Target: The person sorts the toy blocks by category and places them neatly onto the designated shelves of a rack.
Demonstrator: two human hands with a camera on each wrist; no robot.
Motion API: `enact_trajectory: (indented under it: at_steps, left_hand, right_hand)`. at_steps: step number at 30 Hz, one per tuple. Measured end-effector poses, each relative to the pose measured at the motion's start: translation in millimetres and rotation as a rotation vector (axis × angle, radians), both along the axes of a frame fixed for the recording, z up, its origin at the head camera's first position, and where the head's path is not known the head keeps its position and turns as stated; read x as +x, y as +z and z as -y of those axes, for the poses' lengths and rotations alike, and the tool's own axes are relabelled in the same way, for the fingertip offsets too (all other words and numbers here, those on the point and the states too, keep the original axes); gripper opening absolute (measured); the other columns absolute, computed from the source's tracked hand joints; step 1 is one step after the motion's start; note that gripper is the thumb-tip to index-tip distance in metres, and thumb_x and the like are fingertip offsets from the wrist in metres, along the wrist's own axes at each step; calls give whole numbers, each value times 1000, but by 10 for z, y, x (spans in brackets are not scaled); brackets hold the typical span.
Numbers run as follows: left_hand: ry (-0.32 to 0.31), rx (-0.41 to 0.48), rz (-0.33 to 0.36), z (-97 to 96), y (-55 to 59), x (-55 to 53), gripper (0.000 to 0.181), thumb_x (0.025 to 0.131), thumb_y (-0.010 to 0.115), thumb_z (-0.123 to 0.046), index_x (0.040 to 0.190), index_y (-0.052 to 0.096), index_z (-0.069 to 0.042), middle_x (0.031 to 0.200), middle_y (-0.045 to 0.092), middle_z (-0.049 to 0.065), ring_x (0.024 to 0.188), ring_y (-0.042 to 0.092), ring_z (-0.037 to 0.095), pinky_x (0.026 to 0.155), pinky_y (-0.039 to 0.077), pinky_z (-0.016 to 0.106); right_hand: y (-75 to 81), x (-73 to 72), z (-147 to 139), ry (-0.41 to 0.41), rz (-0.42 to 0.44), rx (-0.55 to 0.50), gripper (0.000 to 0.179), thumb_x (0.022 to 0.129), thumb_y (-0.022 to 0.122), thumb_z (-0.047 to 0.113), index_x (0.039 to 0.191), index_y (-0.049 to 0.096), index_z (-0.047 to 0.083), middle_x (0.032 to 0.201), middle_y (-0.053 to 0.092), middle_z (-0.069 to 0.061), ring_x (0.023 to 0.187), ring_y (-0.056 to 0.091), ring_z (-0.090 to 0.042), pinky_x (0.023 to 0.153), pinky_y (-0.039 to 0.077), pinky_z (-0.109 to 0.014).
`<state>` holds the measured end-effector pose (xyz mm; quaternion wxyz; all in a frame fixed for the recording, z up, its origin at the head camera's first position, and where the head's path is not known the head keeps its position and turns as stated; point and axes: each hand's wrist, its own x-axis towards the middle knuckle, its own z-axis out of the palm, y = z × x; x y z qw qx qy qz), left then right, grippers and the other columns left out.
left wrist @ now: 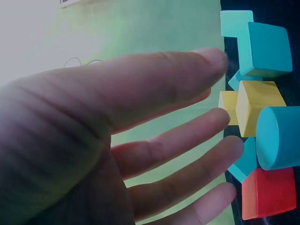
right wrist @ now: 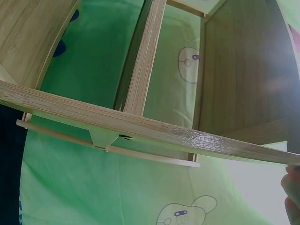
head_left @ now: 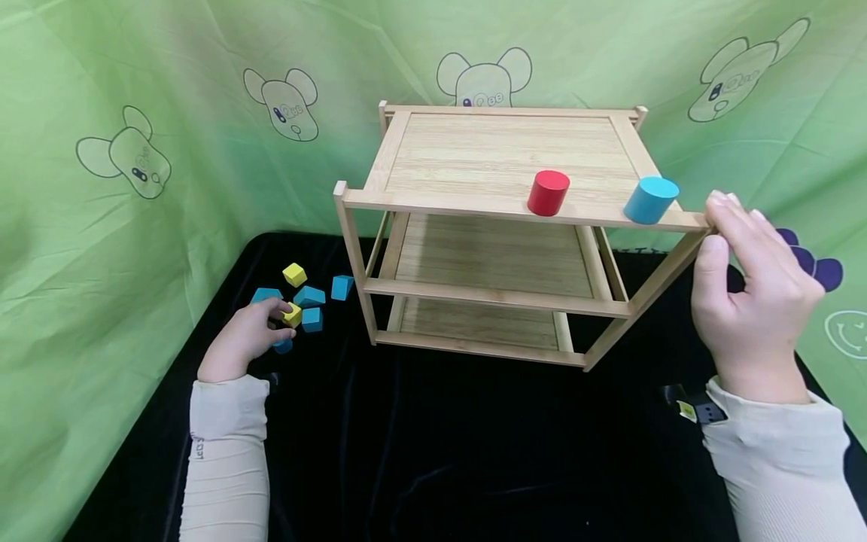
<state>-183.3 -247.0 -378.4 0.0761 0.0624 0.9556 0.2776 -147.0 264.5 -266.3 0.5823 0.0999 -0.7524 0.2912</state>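
Observation:
My left hand (head_left: 244, 339) hovers over a loose group of toy blocks on the left of the black cloth. In the left wrist view its fingers (left wrist: 187, 159) are extended and apart from the thumb. Before the fingertips lie a yellow block (left wrist: 258, 108), a blue cylinder (left wrist: 281, 138), a red block (left wrist: 269, 192) and a blue block (left wrist: 267, 49). My right hand (head_left: 759, 293) pinches the front right corner of a wooden three-tier shelf (head_left: 488, 297). Only its fingertips (right wrist: 291, 190) show at the right wrist view's edge.
On the shelf's top board stand a red cylinder (head_left: 547, 194) and, near the right end, a blue cylinder (head_left: 651, 200). A green curtain (head_left: 203, 45) with mouse drawings hangs behind and at the sides. Black cloth (head_left: 433, 444) covers the surface in front.

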Motion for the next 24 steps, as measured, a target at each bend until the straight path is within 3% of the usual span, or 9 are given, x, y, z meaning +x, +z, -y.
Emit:
enact_trajectory:
  at_steps: [5,24]
  left_hand:
    - [-8,-18,48,-1,-4,0,44,94,70,-11,130,55,9,123,60,34,115,57,49,94,49,59]
    - [-2,-17,112,81,-79,9,42,91,72,-7,127,57,8,125,60,32,115,57,48,94,49,58]
  right_hand:
    - [-4,3,-2,-3,-8,2,37,91,51,17,108,77,-3,110,73,-19,110,69,-33,107,47,-37]
    - [-10,-12,-16,0,-9,8,37,91,52,19,108,77,-2,110,73,-18,110,69,-32,108,46,-37]
